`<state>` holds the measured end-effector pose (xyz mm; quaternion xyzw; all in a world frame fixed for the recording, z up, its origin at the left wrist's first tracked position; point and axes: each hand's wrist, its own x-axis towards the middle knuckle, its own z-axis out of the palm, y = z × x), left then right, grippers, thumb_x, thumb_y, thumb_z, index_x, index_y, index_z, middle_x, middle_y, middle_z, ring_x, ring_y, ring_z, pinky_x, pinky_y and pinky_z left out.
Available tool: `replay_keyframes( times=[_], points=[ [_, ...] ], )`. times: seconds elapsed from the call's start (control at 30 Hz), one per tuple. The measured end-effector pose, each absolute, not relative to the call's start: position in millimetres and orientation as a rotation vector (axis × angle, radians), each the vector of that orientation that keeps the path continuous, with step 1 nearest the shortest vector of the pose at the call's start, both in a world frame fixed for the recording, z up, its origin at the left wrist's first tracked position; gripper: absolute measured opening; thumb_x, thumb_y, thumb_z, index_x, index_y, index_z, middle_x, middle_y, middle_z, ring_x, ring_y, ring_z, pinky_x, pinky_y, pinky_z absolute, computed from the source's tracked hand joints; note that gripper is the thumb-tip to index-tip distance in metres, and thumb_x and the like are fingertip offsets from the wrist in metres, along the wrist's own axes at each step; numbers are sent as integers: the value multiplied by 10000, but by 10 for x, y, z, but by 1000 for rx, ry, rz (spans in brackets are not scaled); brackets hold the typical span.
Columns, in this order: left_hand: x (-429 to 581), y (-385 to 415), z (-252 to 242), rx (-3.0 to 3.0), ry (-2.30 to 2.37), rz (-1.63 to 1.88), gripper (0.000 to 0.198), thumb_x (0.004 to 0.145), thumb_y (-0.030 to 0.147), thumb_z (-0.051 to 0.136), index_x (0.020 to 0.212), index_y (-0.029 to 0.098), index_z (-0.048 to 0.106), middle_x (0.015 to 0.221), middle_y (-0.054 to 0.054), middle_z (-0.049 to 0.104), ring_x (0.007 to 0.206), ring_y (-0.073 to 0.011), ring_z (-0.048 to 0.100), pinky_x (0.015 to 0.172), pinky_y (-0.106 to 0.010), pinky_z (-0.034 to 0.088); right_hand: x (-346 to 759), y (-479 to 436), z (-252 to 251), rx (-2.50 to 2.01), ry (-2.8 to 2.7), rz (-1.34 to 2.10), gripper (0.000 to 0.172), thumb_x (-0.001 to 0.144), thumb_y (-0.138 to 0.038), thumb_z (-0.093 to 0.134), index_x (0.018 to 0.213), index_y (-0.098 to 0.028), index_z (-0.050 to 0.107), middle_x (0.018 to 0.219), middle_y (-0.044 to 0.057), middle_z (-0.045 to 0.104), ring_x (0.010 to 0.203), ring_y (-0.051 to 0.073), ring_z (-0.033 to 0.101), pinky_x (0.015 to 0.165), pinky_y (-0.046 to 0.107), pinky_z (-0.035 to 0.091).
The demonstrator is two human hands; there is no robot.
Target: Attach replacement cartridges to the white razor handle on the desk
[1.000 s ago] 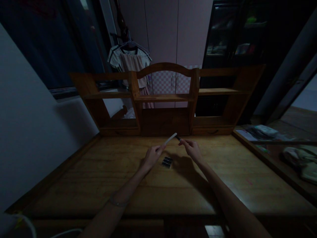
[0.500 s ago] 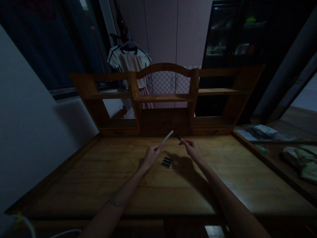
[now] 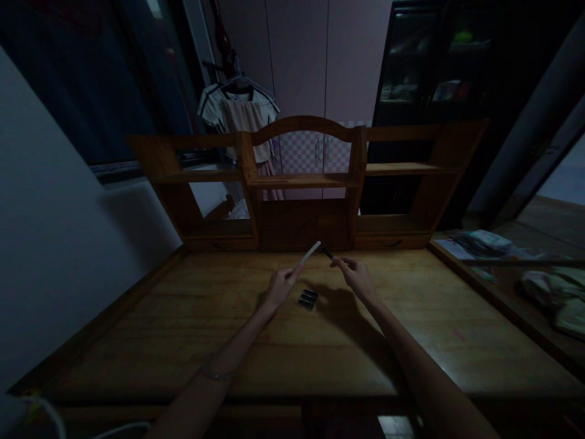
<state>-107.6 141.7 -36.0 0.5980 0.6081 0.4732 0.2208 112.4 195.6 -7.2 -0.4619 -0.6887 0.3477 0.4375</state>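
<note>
Over the middle of the desk, my left hand is closed round a slim white stick, which points up and to the right. My right hand pinches a short, thin black tool whose dark tip points up and left. The two tips are very close together; whether they touch I cannot tell in the dim light. Below and between the hands, a small pack of several black pieces lies on the desktop, and neither hand touches it.
The wooden desktop carries a wooden shelf unit along its back edge. Past the right edge lie plastic-wrapped items and a pale bag. A white cable shows at the lower left.
The black tool's tip has shifted slightly left, closer to the white stick's end. Both hands hold nearly the same place, and the black pack has not moved.
</note>
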Motion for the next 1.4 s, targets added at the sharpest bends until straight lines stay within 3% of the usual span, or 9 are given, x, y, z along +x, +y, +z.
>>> replay_keyframes(
  times=[0.2,0.37,0.63,1.4],
  points=[
    [-1047,1382,-309,1634,1687,1307,580,806,634,427,648,115,630,547,17,427,588,-127,388,546,-234,279,1103,1972,-76,-1175,-1671,909,453,764,-555,555,830,-134,708,519,-15,470,441,94,348,421,220,220],
    [-1058,1382,-321,1645,1678,1312,583,806,645,420,638,122,614,555,19,415,585,-125,373,544,-238,272,1117,1975,-83,-1153,-1632,905,457,769,-555,542,822,-126,694,482,-35,406,421,88,298,406,224,180],
    [-1092,1434,-410,1697,1655,1301,544,833,609,421,633,127,575,578,33,363,579,-107,325,540,-232,237,1124,1979,-70,-1147,-1588,860,350,776,-475,550,791,-150,679,481,-44,403,419,89,326,416,219,201],
    [-1083,1436,-423,1687,1651,1324,535,830,608,430,600,138,544,559,38,370,555,-104,325,536,-236,235,1125,1990,-112,-1082,-1604,842,436,803,-548,506,837,-141,660,486,-39,407,429,103,354,417,226,202]
  ],
)
